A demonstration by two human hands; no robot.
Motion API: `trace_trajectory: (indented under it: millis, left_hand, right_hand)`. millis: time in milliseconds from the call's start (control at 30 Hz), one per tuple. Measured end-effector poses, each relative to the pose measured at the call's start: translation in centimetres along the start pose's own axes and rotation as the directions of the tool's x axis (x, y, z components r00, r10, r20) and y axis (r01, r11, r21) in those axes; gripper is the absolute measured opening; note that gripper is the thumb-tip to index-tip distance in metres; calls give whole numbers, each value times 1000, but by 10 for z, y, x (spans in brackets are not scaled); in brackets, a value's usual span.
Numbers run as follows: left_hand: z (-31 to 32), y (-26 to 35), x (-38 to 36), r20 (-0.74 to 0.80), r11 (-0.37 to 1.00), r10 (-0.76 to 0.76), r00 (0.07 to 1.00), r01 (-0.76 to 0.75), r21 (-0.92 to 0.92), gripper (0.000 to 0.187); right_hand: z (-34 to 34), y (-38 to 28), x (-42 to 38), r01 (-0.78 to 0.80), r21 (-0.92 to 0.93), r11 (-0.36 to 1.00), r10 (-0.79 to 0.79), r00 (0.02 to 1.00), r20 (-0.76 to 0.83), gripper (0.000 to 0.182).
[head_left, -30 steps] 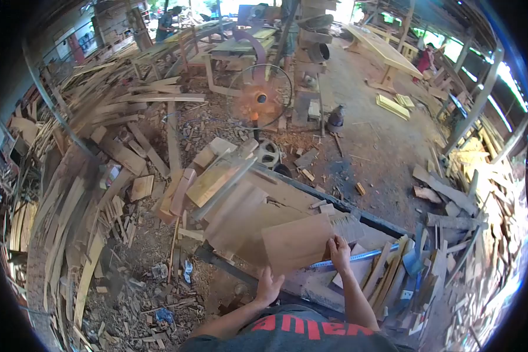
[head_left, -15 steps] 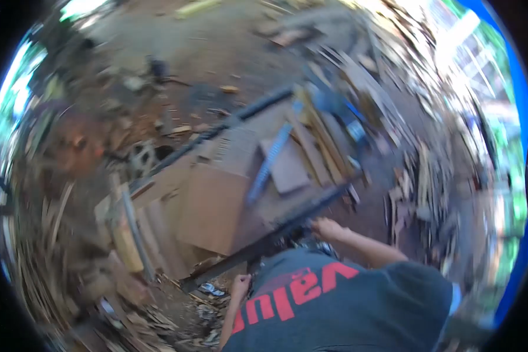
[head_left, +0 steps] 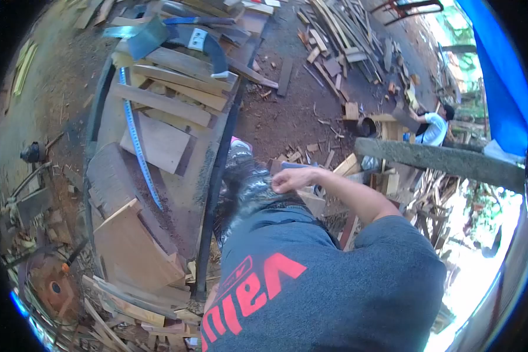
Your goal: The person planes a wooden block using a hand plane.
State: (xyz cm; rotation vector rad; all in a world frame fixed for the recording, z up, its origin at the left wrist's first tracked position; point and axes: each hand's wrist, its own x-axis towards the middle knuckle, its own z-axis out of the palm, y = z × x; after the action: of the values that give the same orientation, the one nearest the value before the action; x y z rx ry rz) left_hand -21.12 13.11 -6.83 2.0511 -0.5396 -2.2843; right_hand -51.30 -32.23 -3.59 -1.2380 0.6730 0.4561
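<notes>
My right hand hangs over my right thigh, just right of the work table. Its fingers are curled in, and nothing shows in them. My left hand is out of sight behind my shirt, at the lower edge of the table. The work table has a dark frame. On it lie a long steel ruler, a flat wooden piece, a light brown board and several wooden strips. At its far end rest a wide metal blade and a tool with a dark curved handle.
A person in a white shirt crouches at the right. A thick horizontal beam stands between us. Wood offcuts are piled on the dirt floor. A rusty round part sits left of the table, and a blue tarp hangs at right.
My view has turned right, so the table now runs up the left side. The crouching person has come into view. My left hand has gone out of sight.
</notes>
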Motion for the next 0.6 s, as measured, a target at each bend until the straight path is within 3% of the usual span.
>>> trace_trajectory:
  millis: [33,100,233,300,367,400,433,600]
  left_hand:
    - [-2,1,0,15,1000,-6,1000,6,7,38]
    - [-2,1,3,30,1000,-6,1000,5,19,39]
    - [-3,2,18,56,1000,11,998,-12,26,41]
    - [-4,2,31,75,999,15,997,-18,35,41]
    - [-5,3,45,91,999,28,995,-31,32,42]
    - [-4,4,52,95,999,38,995,-42,34,42]
    - [-3,3,62,101,998,53,993,-57,36,43]
    - [10,-13,125,220,986,111,969,-136,100,45]
  right_hand:
    - [-2,18,-6,-47,19,999,45,992,116,18]
    - [2,42,-20,-193,162,968,166,971,171,17]
    - [14,59,-22,-270,262,926,237,960,152,25]
    - [20,58,-18,-378,305,874,396,918,2,27]
    - [23,65,-13,-315,378,871,343,939,-8,29]
    - [21,66,-9,-364,352,862,392,920,-7,30]
    - [19,87,-1,-307,204,930,324,945,-54,31]
    - [16,71,1,-467,332,819,505,863,-30,32]
